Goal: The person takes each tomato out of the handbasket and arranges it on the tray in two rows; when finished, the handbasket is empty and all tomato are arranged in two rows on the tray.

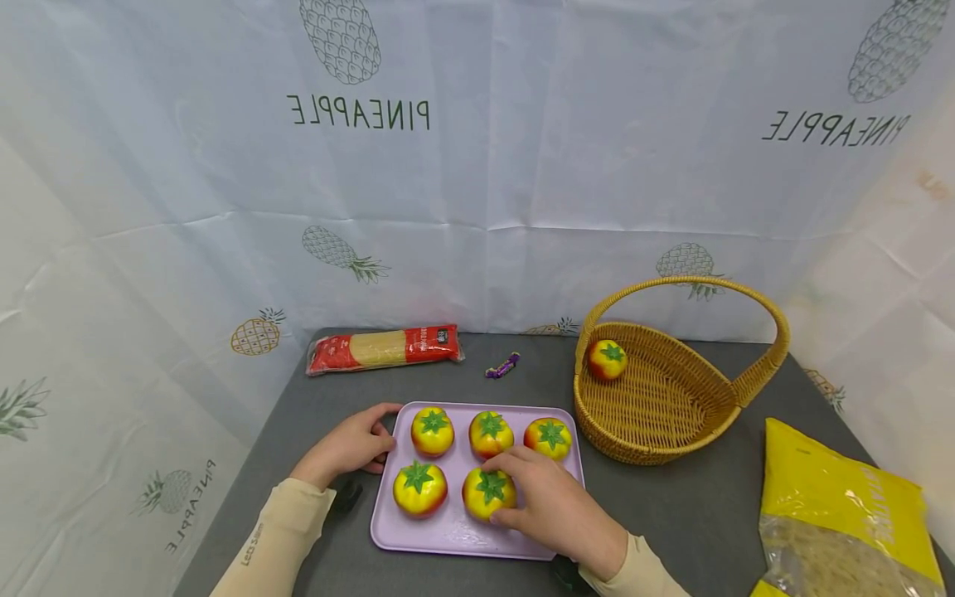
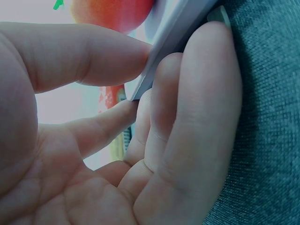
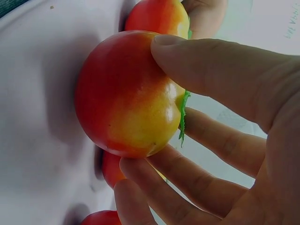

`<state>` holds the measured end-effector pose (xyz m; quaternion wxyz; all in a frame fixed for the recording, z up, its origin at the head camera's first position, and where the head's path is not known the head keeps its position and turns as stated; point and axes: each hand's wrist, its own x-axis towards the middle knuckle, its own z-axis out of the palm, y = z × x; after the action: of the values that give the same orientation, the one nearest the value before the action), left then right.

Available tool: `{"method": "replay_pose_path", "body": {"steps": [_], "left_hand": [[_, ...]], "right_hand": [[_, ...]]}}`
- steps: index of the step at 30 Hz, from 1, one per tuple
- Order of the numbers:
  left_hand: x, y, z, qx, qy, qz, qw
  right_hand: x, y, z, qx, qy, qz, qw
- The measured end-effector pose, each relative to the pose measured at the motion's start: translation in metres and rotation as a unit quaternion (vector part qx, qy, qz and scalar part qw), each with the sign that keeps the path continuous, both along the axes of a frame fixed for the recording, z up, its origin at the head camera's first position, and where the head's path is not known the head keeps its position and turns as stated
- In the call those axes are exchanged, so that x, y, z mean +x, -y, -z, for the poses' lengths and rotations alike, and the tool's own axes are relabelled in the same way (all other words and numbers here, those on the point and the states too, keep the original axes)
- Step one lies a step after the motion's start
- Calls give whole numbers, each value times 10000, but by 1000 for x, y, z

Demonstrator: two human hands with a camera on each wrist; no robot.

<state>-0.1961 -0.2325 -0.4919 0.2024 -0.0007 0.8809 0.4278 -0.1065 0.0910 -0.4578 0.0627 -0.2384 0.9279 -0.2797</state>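
Note:
A lilac tray (image 1: pixel 455 541) on the dark table carries several yellow-and-red tomatoes with green leafy tops, set in two rows. At the tray's left edge, my left hand (image 1: pixel 356 444) pinches the rim (image 2: pixel 168 40), thumb above and fingers below. My right hand (image 1: pixel 555 502) is over the front row. Its thumb and fingers hold the tomato (image 1: pixel 485 496) at the front right; in the right wrist view this tomato (image 3: pixel 126 93) is beside the tray surface, and whether it touches I cannot tell. Another tomato (image 1: pixel 420 489) sits to its left.
A wicker basket (image 1: pixel 664 414) with a tall handle stands right of the tray, one tomato (image 1: pixel 608 360) inside. Behind the tray lie a red noodle packet (image 1: pixel 384 349) and a small purple-wrapped candy (image 1: pixel 503 366). A yellow bag (image 1: pixel 843 514) lies at the right.

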Motion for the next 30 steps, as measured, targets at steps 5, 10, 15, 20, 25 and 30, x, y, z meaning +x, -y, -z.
{"method": "replay_pose_path", "body": {"steps": [5, 10, 15, 20, 25, 30], "left_hand": [[0, 0, 0, 22, -4, 2, 10000], [0, 0, 0, -3, 8, -15, 10000], [0, -1, -1, -7, 24, -19, 10000], [0, -1, -2, -19, 32, -16, 10000], [0, -1, -2, -16, 23, -13, 10000], [0, -1, -2, -12, 9, -10, 10000]], "right_hand": [[0, 0, 2, 0, 66, 17, 10000], [0, 1, 2, 10, 87, 18, 10000], [0, 1, 1, 37, 141, 45, 9999], [0, 2, 1, 33, 188, 59, 9998], [-1, 2, 3, 10, 174, 20, 9998], [-2, 1, 3, -2, 148, 13, 9999]]}}
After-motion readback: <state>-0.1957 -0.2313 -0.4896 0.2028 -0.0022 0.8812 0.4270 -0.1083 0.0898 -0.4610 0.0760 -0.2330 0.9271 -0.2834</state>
